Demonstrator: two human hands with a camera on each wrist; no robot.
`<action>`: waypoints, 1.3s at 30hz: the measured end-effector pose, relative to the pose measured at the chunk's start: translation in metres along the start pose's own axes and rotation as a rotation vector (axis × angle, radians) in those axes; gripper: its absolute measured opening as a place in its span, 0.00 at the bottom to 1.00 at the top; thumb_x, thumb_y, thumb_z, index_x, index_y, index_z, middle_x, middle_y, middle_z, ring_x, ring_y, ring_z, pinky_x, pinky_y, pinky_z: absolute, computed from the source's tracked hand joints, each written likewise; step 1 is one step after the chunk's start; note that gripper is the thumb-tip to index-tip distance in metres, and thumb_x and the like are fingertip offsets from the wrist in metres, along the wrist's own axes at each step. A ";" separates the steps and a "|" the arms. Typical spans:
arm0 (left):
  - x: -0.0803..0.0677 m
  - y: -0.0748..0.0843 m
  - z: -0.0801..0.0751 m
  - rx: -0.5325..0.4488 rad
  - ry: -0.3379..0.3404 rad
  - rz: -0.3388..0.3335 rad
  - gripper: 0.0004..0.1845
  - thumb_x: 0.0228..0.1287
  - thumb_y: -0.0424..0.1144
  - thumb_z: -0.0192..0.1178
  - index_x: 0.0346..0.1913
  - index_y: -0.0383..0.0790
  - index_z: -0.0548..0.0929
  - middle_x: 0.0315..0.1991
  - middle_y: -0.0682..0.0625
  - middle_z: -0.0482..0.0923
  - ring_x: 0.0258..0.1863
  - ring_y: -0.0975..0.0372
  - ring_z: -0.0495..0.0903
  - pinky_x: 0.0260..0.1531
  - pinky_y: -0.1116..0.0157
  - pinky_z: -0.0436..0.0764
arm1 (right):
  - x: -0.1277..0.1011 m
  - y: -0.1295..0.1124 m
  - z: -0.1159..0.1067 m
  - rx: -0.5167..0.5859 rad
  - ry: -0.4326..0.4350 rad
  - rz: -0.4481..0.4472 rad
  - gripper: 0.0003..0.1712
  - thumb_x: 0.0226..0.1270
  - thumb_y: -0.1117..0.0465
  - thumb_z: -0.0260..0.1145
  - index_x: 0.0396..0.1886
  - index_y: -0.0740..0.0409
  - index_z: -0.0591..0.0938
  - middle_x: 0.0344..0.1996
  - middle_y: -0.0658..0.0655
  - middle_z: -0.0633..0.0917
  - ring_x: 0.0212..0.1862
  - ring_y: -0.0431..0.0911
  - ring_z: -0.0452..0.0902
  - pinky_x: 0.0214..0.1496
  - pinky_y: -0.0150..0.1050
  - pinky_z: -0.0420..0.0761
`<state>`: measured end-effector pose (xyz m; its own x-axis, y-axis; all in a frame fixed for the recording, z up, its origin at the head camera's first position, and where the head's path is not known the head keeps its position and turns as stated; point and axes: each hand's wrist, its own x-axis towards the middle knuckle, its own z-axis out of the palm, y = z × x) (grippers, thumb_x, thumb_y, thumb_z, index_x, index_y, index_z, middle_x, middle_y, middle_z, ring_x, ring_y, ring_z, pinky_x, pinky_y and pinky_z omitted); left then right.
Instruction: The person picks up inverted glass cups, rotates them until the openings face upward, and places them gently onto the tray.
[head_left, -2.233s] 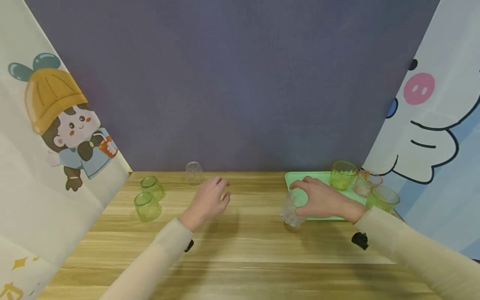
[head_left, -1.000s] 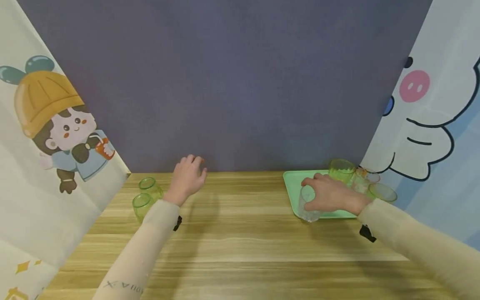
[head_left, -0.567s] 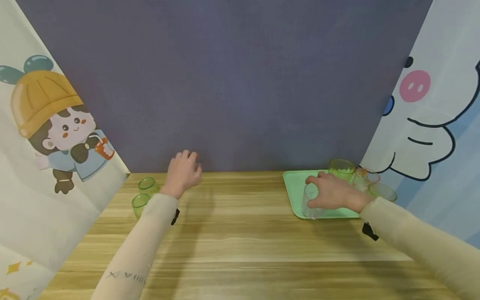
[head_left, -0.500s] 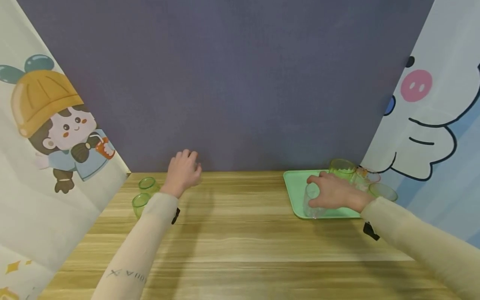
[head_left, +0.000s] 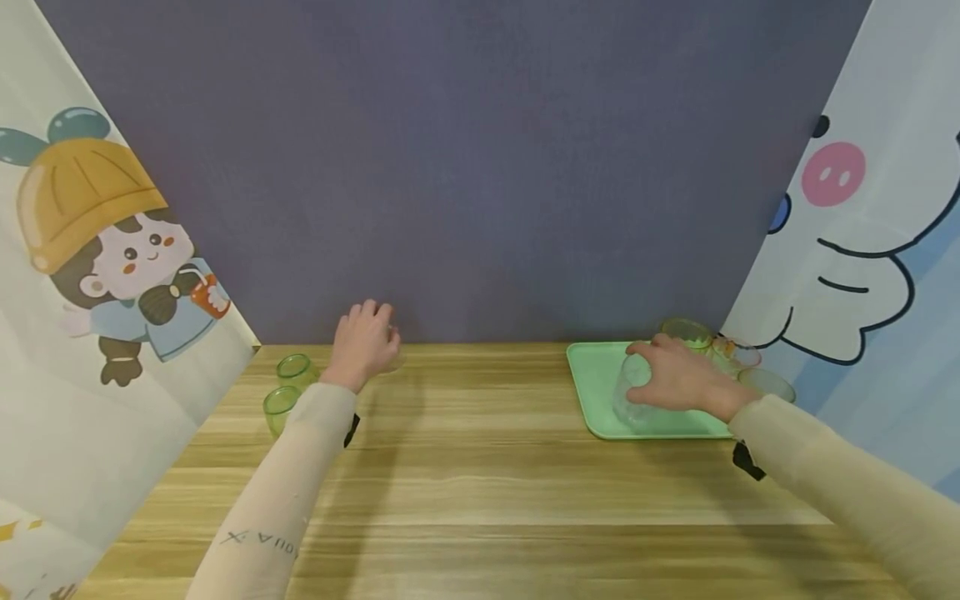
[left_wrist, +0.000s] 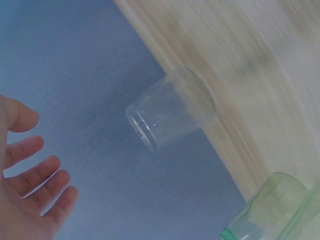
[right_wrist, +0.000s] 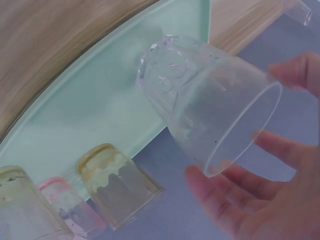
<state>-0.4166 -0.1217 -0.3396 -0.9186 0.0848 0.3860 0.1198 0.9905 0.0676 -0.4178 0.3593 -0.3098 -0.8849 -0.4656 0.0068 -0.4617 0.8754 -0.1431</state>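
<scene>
Colourless cup [right_wrist: 215,107] by the rim, that's what my right hand [head_left: 678,377] grips, over the green tray [head_left: 596,383], contact unclear. My left hand [head_left: 363,346], empty, fingers loosely parted, is near another clear cup [left_wrist: 172,110] on the bench [head_left: 465,475].

Your left forearm [head_left: 281,483] stretches forward, ending in a left hand [head_left: 363,346] with loosely bent, slightly parted fingers [left_wrist: 42,171]. Your right forearm [head_left: 832,475] angles inward, and your right hand [head_left: 678,375] grips between thumb [right_wrist: 295,72] and curved fingers.
</scene>
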 end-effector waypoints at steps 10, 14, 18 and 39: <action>0.012 0.000 0.004 -0.021 0.005 -0.044 0.20 0.75 0.41 0.53 0.62 0.32 0.76 0.57 0.34 0.73 0.55 0.40 0.71 0.56 0.43 0.73 | 0.024 0.025 -0.007 -0.010 0.045 -0.012 0.39 0.61 0.46 0.69 0.68 0.61 0.75 0.57 0.71 0.73 0.53 0.66 0.72 0.36 0.55 0.78; 0.014 -0.001 0.006 -0.031 0.000 -0.049 0.21 0.75 0.41 0.53 0.63 0.31 0.75 0.59 0.33 0.72 0.57 0.39 0.70 0.57 0.42 0.72 | 0.026 0.028 -0.007 -0.035 0.071 -0.011 0.39 0.60 0.46 0.68 0.68 0.61 0.75 0.55 0.70 0.74 0.52 0.64 0.72 0.35 0.55 0.77; 0.017 -0.004 0.011 -0.043 -0.025 -0.061 0.22 0.76 0.41 0.50 0.65 0.31 0.73 0.61 0.32 0.70 0.60 0.38 0.69 0.59 0.41 0.71 | 0.029 0.031 -0.006 -0.050 0.102 -0.012 0.39 0.61 0.47 0.67 0.68 0.62 0.74 0.55 0.70 0.73 0.52 0.64 0.71 0.35 0.57 0.77; 0.015 -0.020 0.030 -0.097 -0.104 -0.100 0.25 0.76 0.42 0.49 0.69 0.30 0.69 0.65 0.30 0.66 0.64 0.36 0.64 0.61 0.39 0.69 | 0.028 0.025 0.006 -0.027 0.129 0.058 0.40 0.64 0.45 0.67 0.71 0.59 0.71 0.56 0.69 0.71 0.53 0.63 0.68 0.29 0.51 0.74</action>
<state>-0.4440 -0.1365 -0.3631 -0.9612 0.0018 0.2760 0.0567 0.9799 0.1913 -0.4541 0.3677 -0.3195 -0.9098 -0.3951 0.1272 -0.4095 0.9044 -0.1200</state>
